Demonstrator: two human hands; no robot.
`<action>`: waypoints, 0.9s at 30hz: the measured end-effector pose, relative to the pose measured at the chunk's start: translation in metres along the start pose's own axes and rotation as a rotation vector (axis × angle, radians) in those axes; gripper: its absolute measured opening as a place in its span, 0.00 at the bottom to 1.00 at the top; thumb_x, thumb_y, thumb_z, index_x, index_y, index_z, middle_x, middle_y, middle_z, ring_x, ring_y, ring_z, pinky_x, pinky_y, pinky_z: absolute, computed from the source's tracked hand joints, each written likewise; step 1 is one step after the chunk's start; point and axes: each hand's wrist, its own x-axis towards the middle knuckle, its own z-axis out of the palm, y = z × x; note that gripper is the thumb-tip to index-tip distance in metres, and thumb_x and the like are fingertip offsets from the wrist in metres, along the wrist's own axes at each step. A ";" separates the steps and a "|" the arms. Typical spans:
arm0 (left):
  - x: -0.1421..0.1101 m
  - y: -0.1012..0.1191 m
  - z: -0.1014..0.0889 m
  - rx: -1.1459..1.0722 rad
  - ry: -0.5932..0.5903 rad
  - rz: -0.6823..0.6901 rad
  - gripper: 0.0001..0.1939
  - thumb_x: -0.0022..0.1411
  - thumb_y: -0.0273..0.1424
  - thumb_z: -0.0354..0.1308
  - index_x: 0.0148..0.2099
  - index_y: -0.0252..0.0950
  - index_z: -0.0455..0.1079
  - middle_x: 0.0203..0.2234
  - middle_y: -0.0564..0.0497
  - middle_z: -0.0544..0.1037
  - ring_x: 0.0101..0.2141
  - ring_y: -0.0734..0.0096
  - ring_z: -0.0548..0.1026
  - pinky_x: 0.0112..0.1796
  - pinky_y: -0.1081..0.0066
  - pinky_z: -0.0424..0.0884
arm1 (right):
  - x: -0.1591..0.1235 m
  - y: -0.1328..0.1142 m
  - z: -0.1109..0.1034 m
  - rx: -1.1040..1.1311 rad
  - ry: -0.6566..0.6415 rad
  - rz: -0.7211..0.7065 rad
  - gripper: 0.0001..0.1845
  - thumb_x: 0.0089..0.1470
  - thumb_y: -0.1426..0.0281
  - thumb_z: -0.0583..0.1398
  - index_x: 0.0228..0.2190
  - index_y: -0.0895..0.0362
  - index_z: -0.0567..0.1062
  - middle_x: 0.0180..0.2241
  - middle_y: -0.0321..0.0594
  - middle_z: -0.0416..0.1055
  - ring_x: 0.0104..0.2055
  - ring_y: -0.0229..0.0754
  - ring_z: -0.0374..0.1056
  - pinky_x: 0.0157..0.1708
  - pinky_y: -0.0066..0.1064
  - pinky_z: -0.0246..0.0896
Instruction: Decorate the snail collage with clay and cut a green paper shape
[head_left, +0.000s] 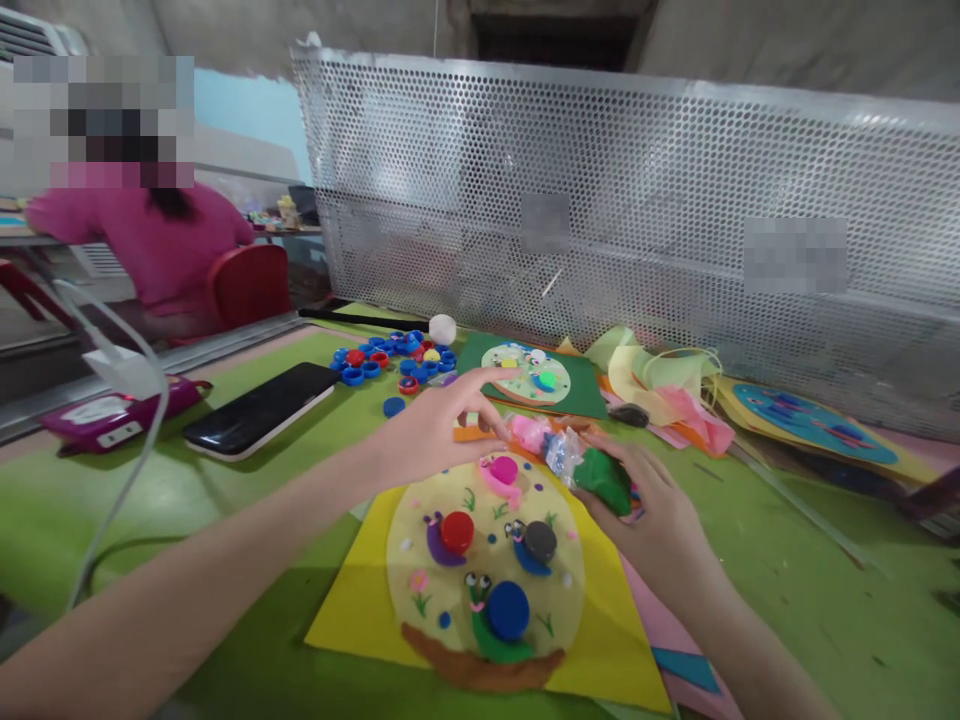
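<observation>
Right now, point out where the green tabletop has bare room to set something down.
Bare green tabletop shows between the phone and the yellow sheet, though the left forearm crosses above it; a broader patch, lightly specked, lies right of the right forearm. The sheet's far side is crowded: caps, paper scraps, the left hand, the right hand holding a green lump.

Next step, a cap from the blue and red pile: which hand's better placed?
Left, I'd say: the left hand looks empty and is nearer the caps, while the right hand holds the green clay.
</observation>
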 end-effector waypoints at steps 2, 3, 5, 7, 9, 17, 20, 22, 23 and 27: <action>-0.002 0.000 0.007 -0.059 -0.033 0.006 0.30 0.57 0.29 0.57 0.59 0.42 0.50 0.32 0.55 0.78 0.37 0.69 0.74 0.42 0.68 0.64 | -0.001 -0.001 0.001 -0.026 0.002 -0.044 0.18 0.51 0.65 0.58 0.45 0.53 0.66 0.44 0.44 0.69 0.46 0.47 0.66 0.43 0.40 0.64; -0.003 0.001 0.012 -0.092 -0.045 0.001 0.30 0.57 0.28 0.58 0.59 0.42 0.50 0.32 0.55 0.78 0.37 0.69 0.74 0.42 0.68 0.64 | -0.003 -0.002 0.002 -0.043 0.003 -0.073 0.19 0.51 0.65 0.58 0.45 0.54 0.66 0.43 0.45 0.69 0.46 0.48 0.66 0.43 0.41 0.64; -0.006 0.003 0.024 -0.154 -0.076 -0.013 0.31 0.57 0.29 0.58 0.60 0.43 0.50 0.31 0.55 0.77 0.37 0.70 0.74 0.43 0.67 0.65 | -0.006 -0.007 0.004 -0.074 -0.028 -0.154 0.19 0.50 0.67 0.58 0.45 0.55 0.66 0.42 0.46 0.70 0.46 0.49 0.66 0.43 0.41 0.64; -0.010 0.005 0.035 -0.206 -0.144 -0.024 0.32 0.57 0.28 0.57 0.60 0.41 0.48 0.31 0.54 0.76 0.36 0.71 0.74 0.42 0.68 0.65 | -0.010 -0.012 0.006 -0.092 -0.093 -0.235 0.19 0.50 0.71 0.57 0.46 0.55 0.65 0.42 0.46 0.70 0.46 0.49 0.66 0.42 0.40 0.65; -0.012 0.007 0.042 -0.191 -0.202 -0.028 0.32 0.58 0.27 0.56 0.60 0.41 0.47 0.31 0.54 0.75 0.35 0.71 0.73 0.41 0.67 0.67 | -0.012 -0.017 0.006 -0.098 -0.139 -0.273 0.20 0.50 0.73 0.56 0.47 0.55 0.65 0.42 0.46 0.69 0.46 0.48 0.66 0.42 0.39 0.66; -0.009 0.005 0.032 0.221 -0.077 0.207 0.22 0.54 0.26 0.57 0.53 0.36 0.61 0.49 0.44 0.68 0.50 0.60 0.64 0.50 0.60 0.59 | -0.011 -0.023 -0.008 0.185 -0.255 -0.067 0.19 0.56 0.66 0.52 0.50 0.51 0.58 0.49 0.43 0.67 0.51 0.44 0.63 0.47 0.37 0.63; -0.008 0.005 0.034 0.257 -0.167 0.214 0.07 0.58 0.31 0.57 0.39 0.35 0.69 0.36 0.47 0.75 0.40 0.63 0.71 0.43 0.65 0.65 | -0.015 -0.025 -0.012 0.313 -0.318 -0.038 0.20 0.58 0.66 0.50 0.51 0.50 0.53 0.46 0.41 0.69 0.49 0.41 0.65 0.45 0.33 0.65; -0.009 0.007 0.036 0.229 -0.174 0.212 0.07 0.60 0.32 0.56 0.33 0.34 0.70 0.30 0.49 0.75 0.35 0.67 0.72 0.38 0.70 0.66 | -0.016 -0.026 -0.014 0.344 -0.332 -0.030 0.19 0.59 0.66 0.49 0.51 0.49 0.53 0.45 0.40 0.69 0.47 0.39 0.66 0.43 0.31 0.66; -0.009 0.008 0.037 0.211 -0.169 0.215 0.07 0.60 0.32 0.56 0.32 0.34 0.70 0.29 0.50 0.74 0.33 0.69 0.72 0.37 0.72 0.66 | -0.016 -0.026 -0.015 0.344 -0.333 -0.037 0.18 0.59 0.66 0.49 0.50 0.50 0.54 0.45 0.40 0.69 0.46 0.39 0.66 0.43 0.30 0.66; -0.010 0.009 0.037 0.131 -0.177 0.168 0.06 0.59 0.30 0.57 0.30 0.34 0.70 0.25 0.54 0.73 0.28 0.73 0.70 0.31 0.76 0.63 | -0.008 -0.028 -0.019 0.317 -0.307 -0.145 0.13 0.58 0.66 0.51 0.45 0.51 0.65 0.44 0.41 0.70 0.46 0.40 0.66 0.43 0.30 0.65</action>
